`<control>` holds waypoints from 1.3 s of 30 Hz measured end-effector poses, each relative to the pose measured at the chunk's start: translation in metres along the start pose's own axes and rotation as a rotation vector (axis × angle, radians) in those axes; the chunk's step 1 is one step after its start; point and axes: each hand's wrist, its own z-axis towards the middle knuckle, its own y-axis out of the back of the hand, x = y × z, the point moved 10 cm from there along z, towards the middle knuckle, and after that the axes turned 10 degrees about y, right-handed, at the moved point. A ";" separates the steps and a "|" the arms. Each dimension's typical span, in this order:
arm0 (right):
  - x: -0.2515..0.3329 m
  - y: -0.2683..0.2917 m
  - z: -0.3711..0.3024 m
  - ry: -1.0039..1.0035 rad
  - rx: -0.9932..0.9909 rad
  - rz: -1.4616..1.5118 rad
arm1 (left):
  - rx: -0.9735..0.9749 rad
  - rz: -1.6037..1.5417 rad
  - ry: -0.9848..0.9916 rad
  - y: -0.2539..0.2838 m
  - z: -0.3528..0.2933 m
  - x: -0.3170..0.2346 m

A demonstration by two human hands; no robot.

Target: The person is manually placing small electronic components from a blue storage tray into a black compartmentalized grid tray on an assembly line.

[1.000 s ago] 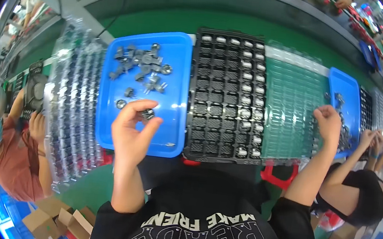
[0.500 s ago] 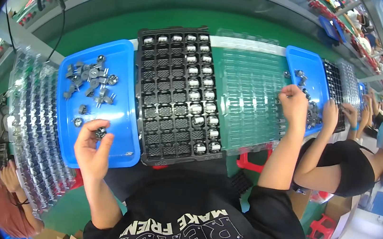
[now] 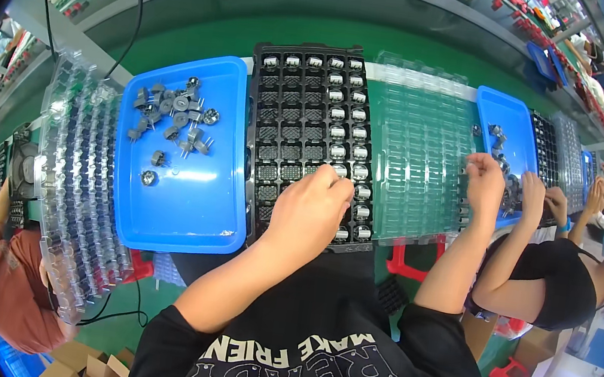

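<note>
My left hand (image 3: 312,206) reaches over the black compartment tray (image 3: 267,150), its thumb and fingers pinched together low over the right-hand columns. Whatever lies between the fingertips is hidden. White-sided small parts (image 3: 358,133) fill much of the two right columns and the far row; many other pockets hold none. My right hand (image 3: 485,187) is raised near the right edge of the clear plastic tray (image 3: 420,150), fingers curled together; anything inside them is hidden. On the left, a blue tray (image 3: 184,230) holds loose grey round components (image 3: 180,119) with metal pins, mostly toward its far end.
Clear ribbed trays (image 3: 84,184) are stacked at the left. Right of my right hand is another blue tray (image 3: 510,120) with similar parts. A co-worker's arm (image 3: 517,249) reaches close by there. A red stool (image 3: 414,261) stands below the table edge.
My left hand has moved right from the blue tray, where it held a small round component, onto the black tray. My right hand stays curled. The whole view has shifted slightly.
</note>
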 end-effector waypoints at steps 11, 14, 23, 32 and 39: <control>0.141 -0.035 -0.050 0.110 0.022 0.784 | -0.066 0.018 0.054 0.006 0.001 0.011; 0.157 -0.038 -0.068 0.146 0.018 0.913 | 0.063 0.141 0.086 -0.010 0.001 0.018; 0.136 -0.080 -0.095 -0.096 0.190 1.303 | 0.099 -0.620 0.208 0.019 -0.026 0.023; 0.222 -0.080 -0.109 0.120 0.400 1.325 | 0.247 -1.744 0.538 0.036 -0.069 0.107; 0.300 -0.071 -0.142 0.123 0.537 1.424 | 0.249 -1.673 0.399 0.091 -0.103 0.097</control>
